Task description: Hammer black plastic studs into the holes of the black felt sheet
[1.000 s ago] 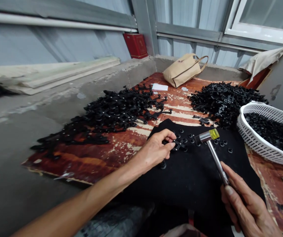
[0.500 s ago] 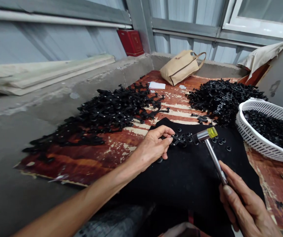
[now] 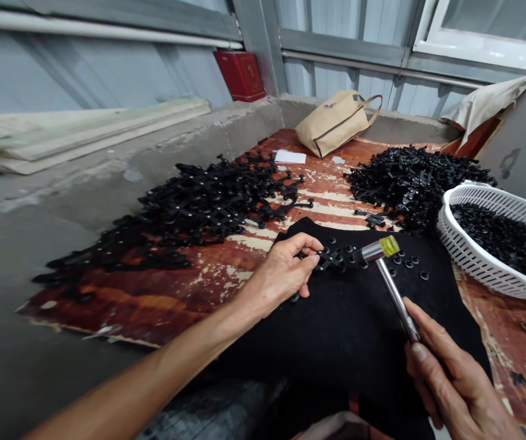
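Note:
My left hand (image 3: 296,263) pinches one end of a black jointed linkage piece (image 3: 329,259) with shiny rivets, low over a black cloth (image 3: 336,330). Wrapped around the metal handle of a small mallet (image 3: 391,278), my right hand (image 3: 451,366) keeps its head just right of that piece. The mallet's one face is yellow; the other is dark and close to the linkage, and I cannot tell whether they touch. Several small round black caps (image 3: 408,263) lie on the cloth around the mallet head. The left fingertips hide the near end of the linkage.
A heap of black linkages (image 3: 208,201) lies at left, another black heap (image 3: 410,177) at back right. A white plastic basket (image 3: 487,263) of small black parts stands at right. Behind are a beige bag (image 3: 331,125), white paper (image 3: 289,157) and a red box (image 3: 240,76) on a ledge.
The mallet and my right hand have shifted very slightly left, along with a small camera shift. Both hands keep their grips.

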A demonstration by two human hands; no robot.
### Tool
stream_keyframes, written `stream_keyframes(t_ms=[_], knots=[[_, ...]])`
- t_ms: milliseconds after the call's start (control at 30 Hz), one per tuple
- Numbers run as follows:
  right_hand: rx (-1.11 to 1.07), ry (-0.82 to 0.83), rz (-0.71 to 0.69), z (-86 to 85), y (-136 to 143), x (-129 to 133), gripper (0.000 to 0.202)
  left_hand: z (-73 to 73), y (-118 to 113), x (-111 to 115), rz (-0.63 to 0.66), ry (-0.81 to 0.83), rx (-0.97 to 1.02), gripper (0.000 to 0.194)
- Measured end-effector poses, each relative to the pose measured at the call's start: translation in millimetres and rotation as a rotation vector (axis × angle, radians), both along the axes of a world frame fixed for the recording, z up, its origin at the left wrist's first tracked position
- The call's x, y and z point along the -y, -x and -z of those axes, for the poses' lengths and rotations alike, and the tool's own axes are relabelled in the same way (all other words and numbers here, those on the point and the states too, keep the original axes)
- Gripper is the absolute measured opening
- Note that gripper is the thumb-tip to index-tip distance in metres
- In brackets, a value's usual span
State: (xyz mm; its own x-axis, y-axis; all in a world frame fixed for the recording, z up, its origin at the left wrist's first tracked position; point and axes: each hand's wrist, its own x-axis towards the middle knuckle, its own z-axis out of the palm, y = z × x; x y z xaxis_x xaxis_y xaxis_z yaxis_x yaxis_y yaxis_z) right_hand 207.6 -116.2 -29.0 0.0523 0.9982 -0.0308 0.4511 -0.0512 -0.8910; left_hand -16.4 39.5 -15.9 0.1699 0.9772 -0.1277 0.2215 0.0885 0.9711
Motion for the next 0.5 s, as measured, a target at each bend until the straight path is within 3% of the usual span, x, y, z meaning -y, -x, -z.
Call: stream_keyframes(t_ms=[133, 267, 500], knots=[[0.281, -0.252, -0.173, -7.8, -3, -11, 0.058, -5.2, -3, 0, -0.021, -0.013, -0.112, 0.01], [0.37, -0.472, -0.249, -11.2, 1, -28, 0.067, -7.4, -5, -2, -0.034, -0.04, -0.207, 0.008], [0.609, -0.361, -0.315, -17.1, 3, -49, 0.063, 0.3, -3, -8, -0.008, -0.099, -0.255, 0.008]])
